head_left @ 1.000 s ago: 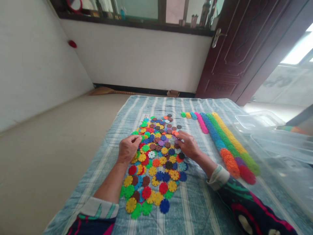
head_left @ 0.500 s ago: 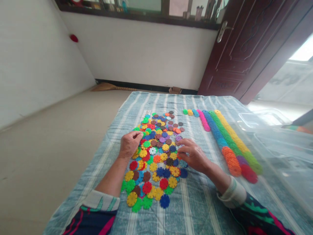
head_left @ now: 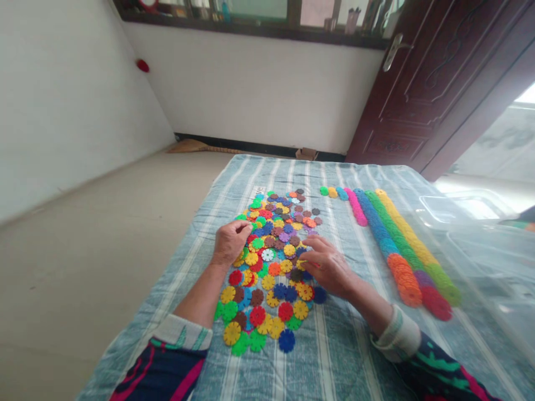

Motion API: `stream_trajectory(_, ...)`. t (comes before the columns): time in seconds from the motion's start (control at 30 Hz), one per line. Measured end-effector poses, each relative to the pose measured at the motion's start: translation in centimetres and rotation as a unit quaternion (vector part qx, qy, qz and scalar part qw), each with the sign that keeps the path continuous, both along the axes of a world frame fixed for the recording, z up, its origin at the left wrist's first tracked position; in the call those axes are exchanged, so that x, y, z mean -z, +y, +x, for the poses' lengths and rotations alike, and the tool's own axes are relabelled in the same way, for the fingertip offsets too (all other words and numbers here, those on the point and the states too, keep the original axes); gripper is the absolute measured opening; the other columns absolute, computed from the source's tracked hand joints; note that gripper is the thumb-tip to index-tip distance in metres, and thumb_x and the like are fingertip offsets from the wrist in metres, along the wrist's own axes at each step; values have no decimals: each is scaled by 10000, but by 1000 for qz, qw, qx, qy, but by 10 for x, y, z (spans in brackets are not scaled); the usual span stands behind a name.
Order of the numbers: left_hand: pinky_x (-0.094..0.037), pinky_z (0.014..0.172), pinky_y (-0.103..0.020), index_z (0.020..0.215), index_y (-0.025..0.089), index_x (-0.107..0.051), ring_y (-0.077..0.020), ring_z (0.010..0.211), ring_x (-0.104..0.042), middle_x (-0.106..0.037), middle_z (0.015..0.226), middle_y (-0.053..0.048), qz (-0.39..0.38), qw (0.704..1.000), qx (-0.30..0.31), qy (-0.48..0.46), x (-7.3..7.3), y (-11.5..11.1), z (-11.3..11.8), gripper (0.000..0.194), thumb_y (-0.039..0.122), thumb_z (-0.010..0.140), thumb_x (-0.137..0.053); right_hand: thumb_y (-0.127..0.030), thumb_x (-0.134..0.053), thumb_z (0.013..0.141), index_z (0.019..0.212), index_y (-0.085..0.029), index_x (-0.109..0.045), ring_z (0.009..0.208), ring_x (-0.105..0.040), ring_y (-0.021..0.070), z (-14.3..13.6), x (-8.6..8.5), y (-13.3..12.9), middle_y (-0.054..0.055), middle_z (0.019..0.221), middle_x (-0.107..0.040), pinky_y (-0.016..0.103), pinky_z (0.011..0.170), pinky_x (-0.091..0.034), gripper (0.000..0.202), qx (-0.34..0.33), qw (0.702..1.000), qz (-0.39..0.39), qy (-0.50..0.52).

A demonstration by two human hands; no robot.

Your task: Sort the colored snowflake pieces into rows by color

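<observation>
Over the discs point(head_left: 274, 269) heaped on the cloth point(head_left: 351, 351), the right hand point(head_left: 329, 264), fingers loosely parted, has shifted nearer the person, while the left point(head_left: 231, 242) stays pinched, any hold unclear, leaving the rows point(head_left: 395, 236) unchanged.

Multicoloured discs point(head_left: 274, 269), striped cloth point(head_left: 345, 340) (blue and white), maroon door point(head_left: 418, 83)

Head camera faces forward and down across the cloth point(head_left: 346, 345).
</observation>
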State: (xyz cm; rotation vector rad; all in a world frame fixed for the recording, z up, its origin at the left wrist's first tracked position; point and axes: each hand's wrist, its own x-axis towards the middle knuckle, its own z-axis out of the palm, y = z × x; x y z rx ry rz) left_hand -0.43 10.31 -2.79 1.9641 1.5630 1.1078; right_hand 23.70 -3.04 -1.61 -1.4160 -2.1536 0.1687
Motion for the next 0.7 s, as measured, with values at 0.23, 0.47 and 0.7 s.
stream_trajectory(0.23, -519, 745, -239, 786, 179, -727, -171, 742, -671, -745, 795, -18, -5, 1000, 12, -15, 0, -2, -1, 268, 376, 738, -552, -227, -559, 883, 782, -209, -701, 1229, -416, 251, -36, 0, 29, 84, 1154, -599, 403, 986, -386, 175, -21, 997, 9, -69)
stream_trajectory(0.47, -521, 729, -248, 803, 169, -723, -172, 727, -669, -737, 782, -21, -17, 999, 19, -33, 0, -3, 0, 268, 364, 740, -551, -282, -639, 808, 732, -182, -674, 1076, -479, 257, -41, 2, 37, 90, 974, -608, 383, 896, -402, 130, 44, 993, -15, -111)
stream_trajectory(0.7, -522, 728, -259, 824, 161, -709, -172, 727, -659, -727, 796, -29, -11, 1000, 20, -18, 0, -3, -1, 253, 339, 761, -540, -300, -649, 794, 750, -180, -681, 1112, -454, 266, -39, -3, 35, 97, 1007, -601, 394, 917, -374, 131, 35, 990, -32, -133)
